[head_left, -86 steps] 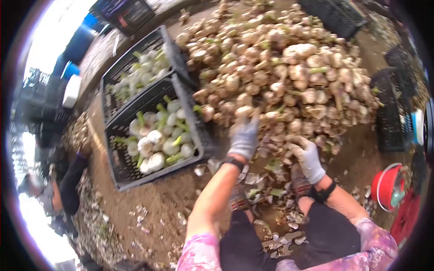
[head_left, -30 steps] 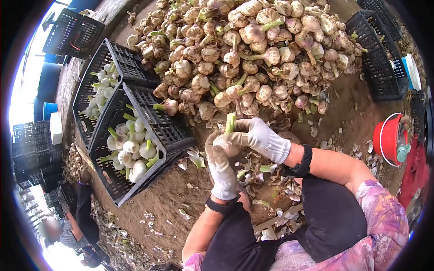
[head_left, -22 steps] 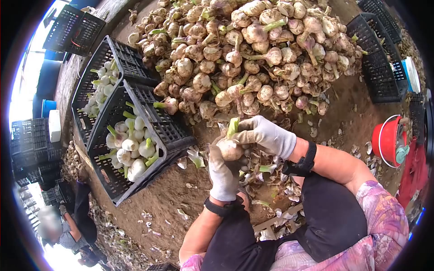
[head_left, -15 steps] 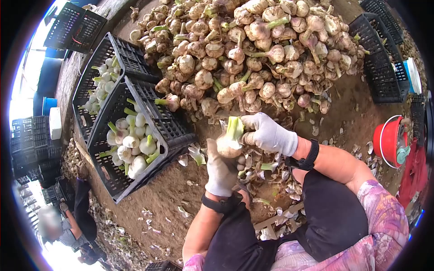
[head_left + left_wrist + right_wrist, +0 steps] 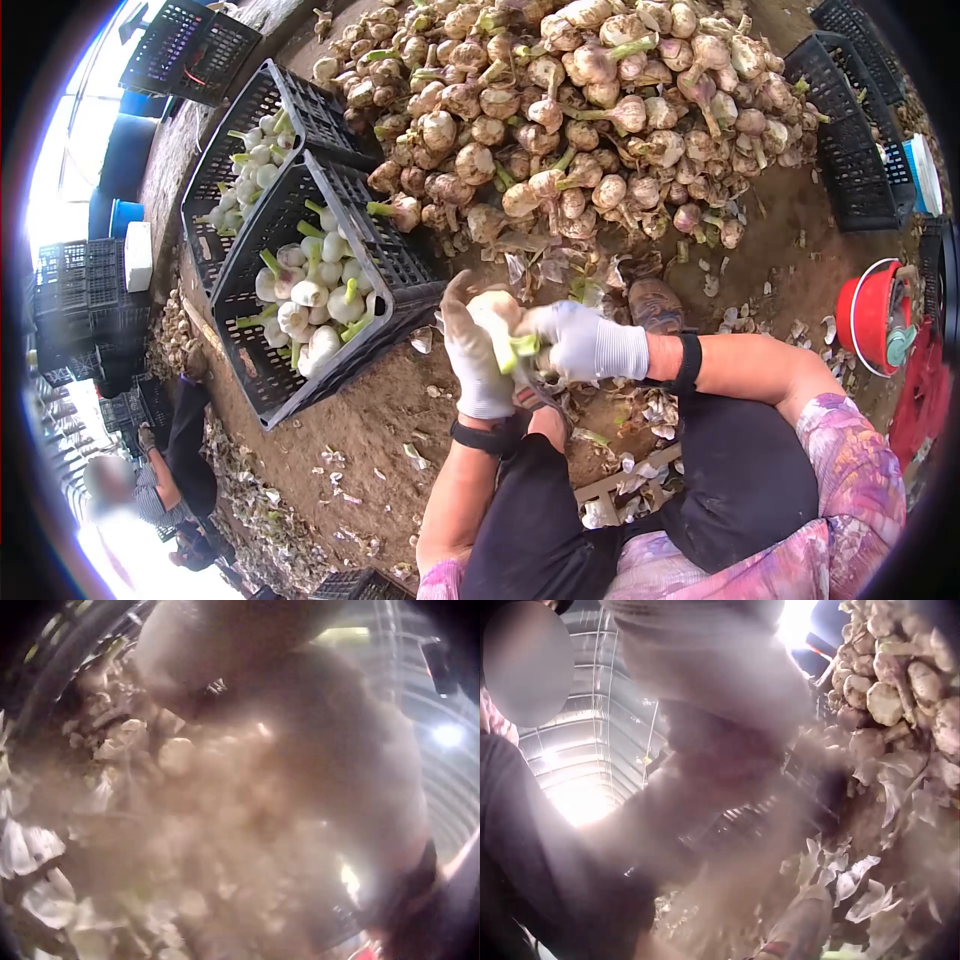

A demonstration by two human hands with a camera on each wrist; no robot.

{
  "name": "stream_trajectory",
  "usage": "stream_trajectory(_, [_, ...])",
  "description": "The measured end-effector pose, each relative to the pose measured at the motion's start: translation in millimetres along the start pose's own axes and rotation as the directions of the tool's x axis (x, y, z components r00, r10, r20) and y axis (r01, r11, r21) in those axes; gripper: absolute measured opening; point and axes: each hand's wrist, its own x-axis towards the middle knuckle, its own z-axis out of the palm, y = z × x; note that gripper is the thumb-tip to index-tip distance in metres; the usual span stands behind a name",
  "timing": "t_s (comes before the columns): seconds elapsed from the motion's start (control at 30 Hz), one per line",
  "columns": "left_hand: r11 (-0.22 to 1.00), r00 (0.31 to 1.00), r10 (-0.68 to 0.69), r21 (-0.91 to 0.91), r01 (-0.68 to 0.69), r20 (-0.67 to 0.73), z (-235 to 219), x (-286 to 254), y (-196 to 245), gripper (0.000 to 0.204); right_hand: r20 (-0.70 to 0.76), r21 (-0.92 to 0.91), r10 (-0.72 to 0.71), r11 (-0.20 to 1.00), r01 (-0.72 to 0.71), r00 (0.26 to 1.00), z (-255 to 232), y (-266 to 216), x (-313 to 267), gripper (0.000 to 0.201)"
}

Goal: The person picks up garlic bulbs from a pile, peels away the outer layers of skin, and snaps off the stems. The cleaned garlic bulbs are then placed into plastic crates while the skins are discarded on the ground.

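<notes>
In the head view my gloved left hand (image 5: 475, 360) grips a pale garlic bulb (image 5: 495, 312) low in front of the pile. The bulb is tilted, its green stem end (image 5: 522, 345) pointing down towards my right hand. My gloved right hand (image 5: 590, 345) has curled fingers right at the stem and the bulb's side, slightly blurred. Dirty, unpeeled garlic (image 5: 540, 110) is heaped just beyond both hands. In the left wrist view the glove (image 5: 232, 645) is smeared and dim. Most of the right wrist view is filled by the blurred right glove (image 5: 712, 667).
A black crate (image 5: 385, 290) with clean white bulbs stands at the left, another crate (image 5: 310, 110) behind it. Farther right are a black crate (image 5: 845, 130) and a red bucket (image 5: 870, 318). Peeled skins litter the soil around a shoe (image 5: 655, 303). Another person (image 5: 150, 490) sits far left.
Both hands reached into the pile at first, then came back with a garlic bulb. The bulb has since tipped from stem-up to stem-down, and the right hand has moved lower along it.
</notes>
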Motion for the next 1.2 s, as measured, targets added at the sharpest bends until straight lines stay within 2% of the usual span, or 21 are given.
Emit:
stream_trajectory(0.07, [0.972, 0.961, -0.218, -0.046, 0.229, 0.17, -8.9, 3.0, 10.6, 0.053, 0.278, 0.416, 0.086, 0.887, -0.2, 0.957, -6.0, -1.6, -7.2, 0.018])
stream_trajectory(0.1, [0.902, 0.913, -0.35, -0.187, 0.389, 0.208, -18.0, 5.4, 4.3, 0.05, 0.314, 0.476, 0.061, 0.854, -0.213, 0.948, -18.5, -12.3, -9.4, 0.013])
stream_trajectory(0.2, [0.812, 0.867, -0.359, -0.341, 0.473, 0.346, -12.4, 3.5, 10.0, 0.042, 0.375, 0.718, 0.214, 0.549, -0.428, 0.902, -37.9, -26.4, -16.7, 0.009])
stream_trajectory(0.33, [0.875, 0.844, -0.36, -0.17, 0.453, 0.397, -2.1, -5.5, 23.4, 0.054, 0.036, 0.929, 0.065, 0.365, -0.057, 0.997, -60.7, -30.7, -11.5, 0.018])
stream_trajectory(0.37, [0.916, 0.852, -0.29, -0.131, 0.379, 0.437, -9.7, -6.4, 15.5, 0.058, -0.152, 0.936, 0.113, 0.335, 0.107, 0.982, -69.3, -30.0, -8.0, 0.017])
stream_trajectory(0.4, [0.923, 0.772, -0.249, -0.097, 0.372, 0.585, -25.4, 0.4, 1.0, 0.062, -0.331, 0.911, 0.165, 0.313, 0.269, 0.929, -82.4, -38.0, 0.4, 0.017])
stream_trajectory(0.43, [0.921, 0.777, -0.285, -0.065, 0.385, 0.562, -20.4, -5.5, 5.3, 0.064, -0.254, 0.947, 0.146, 0.238, 0.215, 0.956, -104.5, -13.6, -4.2, 0.02])
stream_trajectory(0.47, [0.917, 0.781, -0.32, -0.031, 0.397, 0.536, -15.4, -10.9, 10.1, 0.065, -0.242, 0.807, 0.107, 0.574, 0.139, 0.964, -122.5, 2.5, -5.2, 0.028])
stream_trajectory(0.5, [0.921, 0.797, -0.309, -0.048, 0.388, 0.519, -15.7, -11.9, 8.4, 0.067, -0.063, 0.296, 0.045, 0.955, -0.025, 0.997, -121.8, 19.3, 1.1, 0.038])
stream_trajectory(0.53, [0.924, 0.814, -0.295, -0.066, 0.376, 0.501, -16.5, -11.2, 5.7, 0.069, 0.118, -0.363, 0.109, 0.93, -0.059, 0.987, -120.0, 22.2, 7.2, 0.049])
stream_trajectory(0.57, [0.928, 0.832, -0.28, -0.087, 0.362, 0.479, -16.4, -10.3, 3.5, 0.072, 0.119, -0.715, 0.234, 0.695, -0.08, 0.965, -106.6, 21.6, -5.3, 0.07])
stream_trajectory(0.6, [0.939, 0.852, -0.273, -0.069, 0.337, 0.446, -11.3, -8.7, 4.7, 0.077, 0.175, -0.737, 0.29, 0.673, -0.07, 0.941, -96.9, 19.7, -8.0, 0.084])
stream_trajectory(0.67, [0.955, 0.89, -0.262, -0.03, 0.294, 0.374, 3.1, -3.5, 8.8, 0.088, 0.137, -0.257, 0.019, 0.966, 0.017, 0.99, -88.8, 14.3, -15.2, 0.079])
stream_trajectory(0.7, [0.966, 0.887, -0.251, 0.049, 0.252, 0.388, -1.4, 0.9, 4.8, 0.097, 0.104, -0.037, 0.006, 0.999, -0.002, 0.995, -77.9, 17.5, -14.8, 0.072])
stream_trajectory(0.73, [0.981, 0.913, -0.187, 0.021, 0.192, 0.362, 6.1, 0.4, 3.1, 0.097, 0.062, 0.188, 0.002, 0.982, -0.013, 0.998, -65.4, 18.1, -12.4, 0.064])
stream_trajectory(0.8, [0.997, 0.948, -0.053, -0.032, 0.067, 0.312, 26.8, -2.5, -0.3, 0.098, 0.044, 0.408, 0.231, 0.884, -0.228, 0.972, -53.5, 5.0, -9.6, 0.032])
stream_trajectory(0.87, [0.995, 0.931, -0.1, 0.013, 0.102, 0.35, 25.2, -4.6, 1.7, 0.102, -0.046, 0.333, 0.277, 0.91, -0.246, 0.96, -45.9, 17.7, -0.7, 0.012])
stream_trajectory(0.97, [0.998, 0.934, -0.054, -0.015, 0.064, 0.352, 34.2, -10.7, -4.7, 0.106, -0.3, -0.26, 0.09, 0.95, -0.173, 0.95, -39.2, 37.7, 7.0, 0.022])
stream_trajectory(1.07, [0.995, 0.92, -0.057, 0.095, 0.021, 0.388, 36.8, -16.1, -12.4, 0.099, -0.249, -0.466, 0.084, 0.863, -0.195, 0.965, -35.4, 44.8, 5.2, 0.026])
stream_trajectory(1.17, [0.886, 0.864, -0.29, 0.458, 0.079, 0.412, 6.3, -4.7, -17.0, 0.066, -0.254, -0.397, 0.137, 0.888, -0.232, 0.958, -38.4, 71.6, 4.0, 0.041])
stream_trajectory(1.2, [0.883, 0.899, -0.269, 0.462, 0.087, 0.345, 8.1, -4.5, -14.1, 0.058, -0.271, -0.352, 0.136, 0.907, -0.23, 0.953, -38.7, 80.6, 4.2, 0.044])
